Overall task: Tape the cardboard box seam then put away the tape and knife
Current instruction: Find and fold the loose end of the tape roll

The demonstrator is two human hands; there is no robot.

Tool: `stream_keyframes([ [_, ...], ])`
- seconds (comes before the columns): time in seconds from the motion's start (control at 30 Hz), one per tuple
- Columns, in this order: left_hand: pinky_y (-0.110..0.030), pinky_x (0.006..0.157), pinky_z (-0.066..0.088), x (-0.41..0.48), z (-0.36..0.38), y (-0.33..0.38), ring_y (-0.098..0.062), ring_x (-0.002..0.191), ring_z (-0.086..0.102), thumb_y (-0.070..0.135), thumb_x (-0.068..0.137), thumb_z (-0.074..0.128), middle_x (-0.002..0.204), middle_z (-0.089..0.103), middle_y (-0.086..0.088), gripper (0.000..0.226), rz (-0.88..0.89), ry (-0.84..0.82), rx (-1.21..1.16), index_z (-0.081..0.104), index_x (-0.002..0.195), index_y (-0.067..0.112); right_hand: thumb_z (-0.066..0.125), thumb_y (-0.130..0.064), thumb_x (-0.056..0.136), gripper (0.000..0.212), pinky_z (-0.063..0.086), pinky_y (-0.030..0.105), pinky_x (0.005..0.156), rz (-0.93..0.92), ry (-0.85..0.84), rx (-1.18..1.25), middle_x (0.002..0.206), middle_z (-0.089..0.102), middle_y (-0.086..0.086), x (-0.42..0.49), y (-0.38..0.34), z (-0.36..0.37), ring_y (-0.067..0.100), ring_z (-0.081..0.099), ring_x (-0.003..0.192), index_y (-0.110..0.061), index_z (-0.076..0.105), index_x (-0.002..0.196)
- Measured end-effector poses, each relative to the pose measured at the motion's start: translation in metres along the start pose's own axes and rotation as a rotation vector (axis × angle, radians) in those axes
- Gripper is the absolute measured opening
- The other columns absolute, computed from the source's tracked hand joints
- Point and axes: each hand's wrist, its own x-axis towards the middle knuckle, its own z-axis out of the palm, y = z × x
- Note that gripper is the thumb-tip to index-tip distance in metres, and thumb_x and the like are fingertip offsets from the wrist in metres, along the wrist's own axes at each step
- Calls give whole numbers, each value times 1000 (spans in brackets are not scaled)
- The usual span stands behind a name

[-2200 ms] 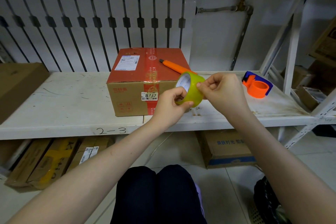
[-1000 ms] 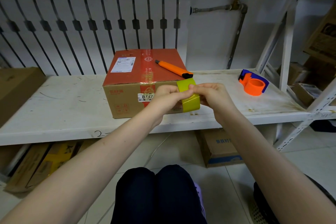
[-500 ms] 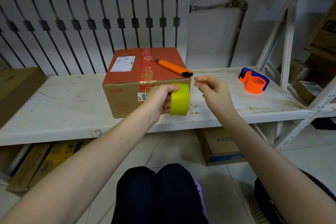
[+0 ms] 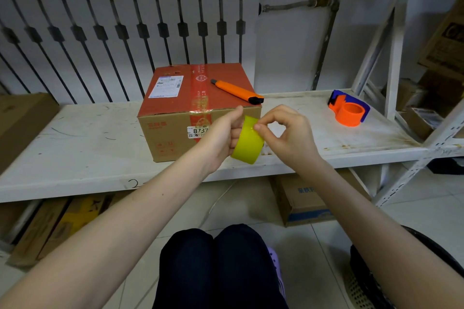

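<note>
A cardboard box (image 4: 173, 118) with a red top and a red tape strip along its seam stands on the white shelf (image 4: 75, 148). An orange utility knife (image 4: 236, 91) lies on the box's right top edge. My left hand (image 4: 223, 135) grips a yellow-green tape roll (image 4: 247, 144) in front of the box's right front corner. My right hand (image 4: 286, 133) pinches at the top rim of the roll with thumb and forefinger. Whether a tape end is lifted is too small to tell.
An orange and blue tape dispenser (image 4: 349, 110) sits at the right on the shelf. A radiator (image 4: 120, 40) stands behind. Cardboard boxes (image 4: 306, 198) lie under the shelf, another box (image 4: 22, 123) at left, and a rack upright (image 4: 394, 68) at right.
The roll has stayed in my left hand. My right hand left it half a second ago and has come back, pinching at its top rim. The roll tilted slightly.
</note>
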Motion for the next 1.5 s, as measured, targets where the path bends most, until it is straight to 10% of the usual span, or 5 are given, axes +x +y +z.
stream_keyframes([
  [0.4,-36,71,48,-5,9,-10,-22,72,60,7,84,60,76,65,-6,8,296,-15,76,60,81,14,75,-24,77,49,53,27,69,945,36,732,98,67,11,2,-6,-1,17,65,84,0,57,115],
  [0.6,-32,65,40,1,7,-9,-19,66,48,18,82,63,64,50,-1,29,271,182,-3,55,54,20,65,-26,87,33,56,31,77,777,8,639,90,66,7,0,-10,-1,15,65,79,-6,54,111],
  [0.8,-38,69,42,5,5,-9,-23,68,51,12,83,58,65,52,-2,30,206,184,-111,59,53,20,64,-34,84,32,41,12,71,113,4,-116,102,57,-2,-10,3,-2,6,51,92,-18,64,112],
  [1.03,-34,73,53,10,28,-16,-17,75,64,-13,77,61,87,68,-8,33,287,-24,134,59,108,0,64,-16,86,5,38,5,69,137,83,-115,89,64,0,-10,28,-19,5,53,82,-13,67,90],
  [1.5,-27,81,49,81,100,-26,-16,87,59,-4,84,57,91,62,-4,23,296,123,270,62,98,13,62,-14,89,8,49,18,74,348,6,52,88,63,-11,-51,124,-42,2,60,85,-14,59,96],
])
